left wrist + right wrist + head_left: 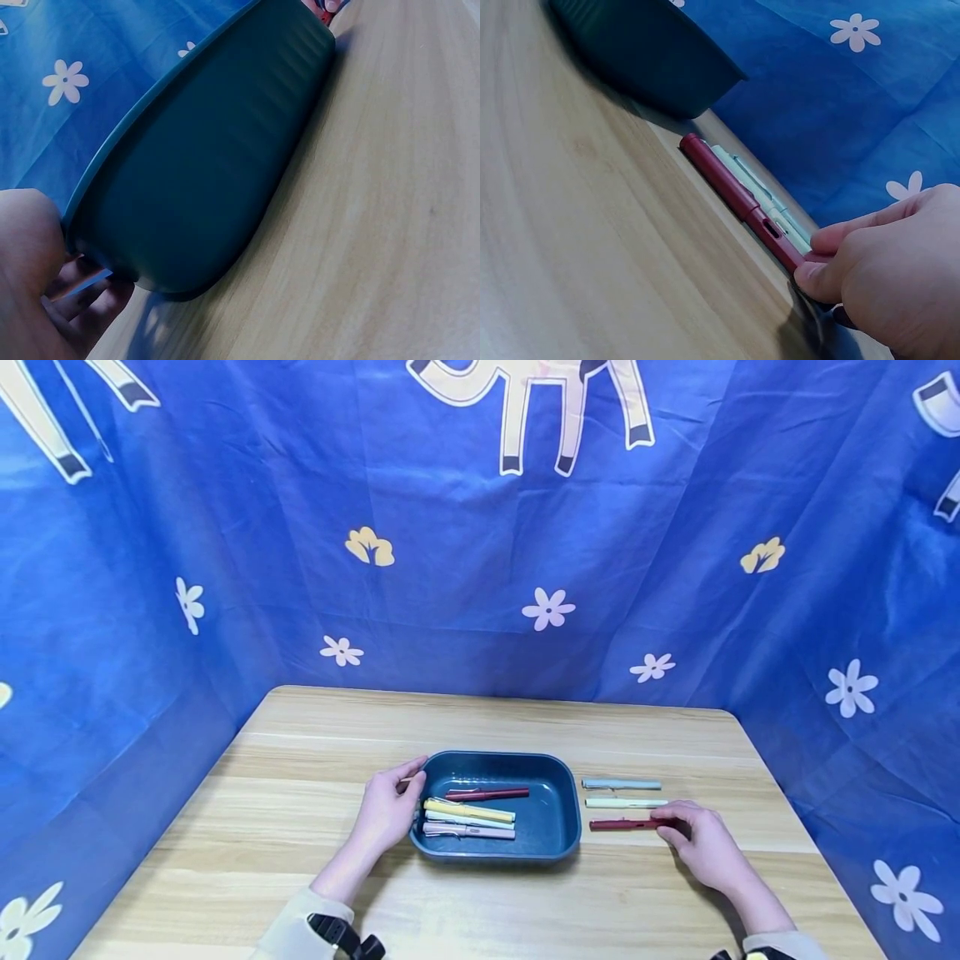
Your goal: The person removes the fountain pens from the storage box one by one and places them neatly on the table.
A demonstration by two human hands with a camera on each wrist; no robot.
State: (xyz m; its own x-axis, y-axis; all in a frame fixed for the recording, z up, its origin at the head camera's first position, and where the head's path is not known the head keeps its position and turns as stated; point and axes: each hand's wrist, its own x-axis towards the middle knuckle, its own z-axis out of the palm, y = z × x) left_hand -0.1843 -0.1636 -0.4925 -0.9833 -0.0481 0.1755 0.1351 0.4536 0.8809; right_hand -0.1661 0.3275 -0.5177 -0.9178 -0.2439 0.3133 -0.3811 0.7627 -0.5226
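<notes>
My left hand (390,806) grips the left end of a dark teal plastic box (547,818), thumb at the rim and fingers against the outer wall. Inside the box lie a dark red pen (487,794), a yellow pen (472,811), a pale pen (502,824) and a lilac-grey pen (472,832). To the right of the box, my right hand (701,843) pinches the right end of another dark red pen (720,176) between thumb and fingers. Behind that pen a mint pen (626,803) and a light blue pen (622,784) lie roughly parallel on the table.
The wood-grain table (300,735) has a blue cloth (450,568) with flowers and animal figures hanging behind it and along both sides. A dark strap (341,935) circles the left wrist.
</notes>
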